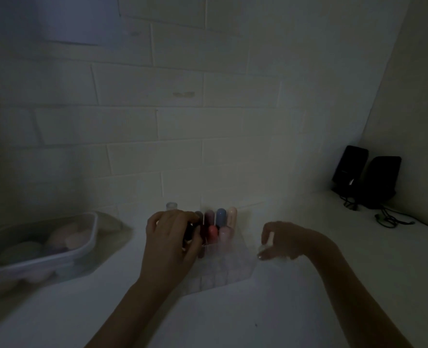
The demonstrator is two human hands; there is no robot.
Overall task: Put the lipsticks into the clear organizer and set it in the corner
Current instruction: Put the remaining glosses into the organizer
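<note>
The scene is dim and blurred. A clear organizer [235,267] stands on the white counter by the tiled wall. Several lipsticks stand upright in its back slots, among them a blue one [221,217], a pale pink one [232,215] and a red one [212,233]. My left hand [172,237] curls round a dark lipstick [189,232] at the organizer's left side. My right hand [280,241] hovers at the organizer's right edge, fingers bent down, with something small and pale between thumb and finger; what it is I cannot make out.
A clear plastic tub [82,249] with pastel makeup sponges sits at the left. Two black speakers [366,174] with cables fill the right corner of the counter. A small clear jar [171,205] stands by the wall behind my left hand.
</note>
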